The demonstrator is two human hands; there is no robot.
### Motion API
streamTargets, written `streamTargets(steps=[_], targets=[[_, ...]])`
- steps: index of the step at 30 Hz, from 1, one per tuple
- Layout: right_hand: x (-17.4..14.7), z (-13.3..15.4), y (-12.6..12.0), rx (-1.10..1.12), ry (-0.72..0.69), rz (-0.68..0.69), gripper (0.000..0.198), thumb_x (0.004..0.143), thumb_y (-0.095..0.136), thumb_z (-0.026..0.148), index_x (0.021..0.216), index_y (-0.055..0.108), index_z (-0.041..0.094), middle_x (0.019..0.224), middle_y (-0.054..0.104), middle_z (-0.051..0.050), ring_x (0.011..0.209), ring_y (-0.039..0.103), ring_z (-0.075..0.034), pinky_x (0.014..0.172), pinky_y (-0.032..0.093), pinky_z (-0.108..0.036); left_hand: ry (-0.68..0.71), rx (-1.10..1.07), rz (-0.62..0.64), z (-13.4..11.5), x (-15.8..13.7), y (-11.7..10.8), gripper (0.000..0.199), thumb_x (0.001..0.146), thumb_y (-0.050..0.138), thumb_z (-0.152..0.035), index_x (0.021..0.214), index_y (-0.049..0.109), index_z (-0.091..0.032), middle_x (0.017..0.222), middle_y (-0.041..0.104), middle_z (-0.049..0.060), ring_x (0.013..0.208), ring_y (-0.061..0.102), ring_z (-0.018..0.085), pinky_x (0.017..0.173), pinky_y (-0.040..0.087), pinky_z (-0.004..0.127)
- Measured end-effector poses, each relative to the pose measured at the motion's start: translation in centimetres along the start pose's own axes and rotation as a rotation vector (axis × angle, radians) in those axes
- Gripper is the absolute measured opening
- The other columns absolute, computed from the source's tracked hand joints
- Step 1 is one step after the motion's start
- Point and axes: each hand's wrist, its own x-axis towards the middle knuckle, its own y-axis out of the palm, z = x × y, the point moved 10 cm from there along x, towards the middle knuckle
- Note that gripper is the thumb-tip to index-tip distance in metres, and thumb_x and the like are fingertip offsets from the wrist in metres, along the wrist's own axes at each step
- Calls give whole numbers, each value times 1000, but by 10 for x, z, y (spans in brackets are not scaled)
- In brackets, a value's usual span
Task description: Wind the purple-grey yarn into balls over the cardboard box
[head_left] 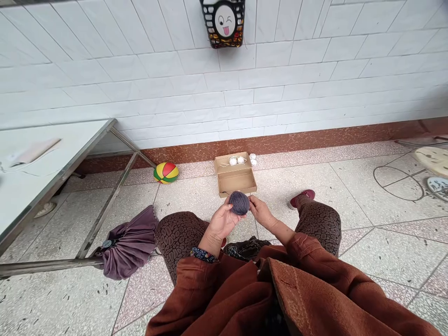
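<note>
In front of my lap is a ball of dark grey-purple yarn (pixel 239 203). My left hand (pixel 224 219) is closed around its left side and underside, with the thumb on the yarn. At the ball's right edge, my right hand (pixel 262 211) pinches the yarn. I cannot tell whether a loose strand is between those fingers. Just beyond the ball an open cardboard box (pixel 237 179) lies on the floor. Small white balls (pixel 237 160) rest on its lid flap, and white balls (pixel 253 159) are beside it on the right.
A colourful ball (pixel 166 172) lies near the wall. Left are a metal-framed table (pixel 66 161) and a folded purple umbrella (pixel 131 242). A black basket (pixel 224 23) hangs on the tiled wall. At far right are a stool (pixel 434 161) and a wire ring (pixel 399 183).
</note>
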Motion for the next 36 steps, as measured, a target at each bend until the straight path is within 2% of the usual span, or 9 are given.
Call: streamTargets(steps=[5, 8, 11, 16, 20, 24, 27, 32, 36], targets=[[-5, 7, 5, -29, -48, 82, 27, 100, 38, 38, 90, 57, 21, 67, 55, 2, 62, 53, -15, 65, 43, -27, 126, 132, -173, -12, 3, -25, 50, 72, 70, -28, 120, 54, -25, 116, 63, 5, 92, 61, 18, 74, 48, 31], [-12, 26, 17, -26, -164, 212, 27, 99, 43, 38, 90, 61, 20, 76, 62, -2, 71, 58, -16, 71, 45, -27, 201, 233, -266, -19, 3, -40, 51, 71, 73, -29, 118, 53, -25, 115, 62, 5, 93, 60, 18, 75, 48, 30], [-18, 49, 22, -12, -264, 294, 25, 98, 48, 37, 91, 64, 20, 82, 66, -3, 73, 60, -15, 72, 46, -27, 301, 407, -316, -28, 1, -48, 54, 70, 74, -27, 119, 53, -23, 117, 61, 5, 100, 59, 19, 84, 47, 31], [-7, 73, -5, -2, -338, 148, 21, 95, 57, 37, 88, 66, 20, 76, 65, -2, 66, 58, -14, 66, 45, -25, 295, 731, -299, -28, 4, -45, 58, 71, 72, -27, 124, 53, -20, 120, 61, 8, 103, 58, 20, 91, 44, 33], [7, 74, -32, -70, -381, 5, 20, 95, 59, 36, 87, 68, 21, 78, 66, -4, 75, 61, -18, 71, 46, -29, 210, 826, -132, -17, 4, -27, 50, 73, 69, -25, 121, 56, -19, 116, 62, 7, 104, 57, 22, 94, 42, 35], [15, 57, -50, -46, -326, -138, 22, 95, 58, 37, 84, 67, 21, 78, 65, -4, 75, 60, -18, 71, 47, -30, 49, 662, 137, 10, -2, -1, 61, 74, 71, -27, 132, 52, -22, 117, 61, 7, 106, 56, 23, 95, 40, 37], [13, 42, -50, -1, -240, -198, 24, 95, 57, 39, 83, 66, 20, 79, 65, -4, 74, 59, -18, 70, 46, -29, -47, 405, 232, 26, -7, 9, 69, 77, 68, -34, 141, 46, -27, 123, 60, 8, 106, 56, 25, 93, 42, 38], [4, 19, -34, 91, -72, -214, 22, 94, 54, 42, 92, 61, 21, 71, 59, 1, 62, 55, -15, 63, 44, -26, -75, 107, 235, 29, -8, 12, 58, 78, 64, -37, 135, 56, -27, 137, 55, 9, 114, 57, 30, 92, 45, 41], [0, 10, -19, 66, -40, -164, 20, 95, 51, 39, 99, 59, 21, 61, 51, 5, 54, 49, -14, 58, 41, -24, 19, 57, 97, 10, -4, 2, 54, 75, 68, -28, 128, 61, -22, 135, 58, 8, 116, 56, 26, 93, 45, 36]])
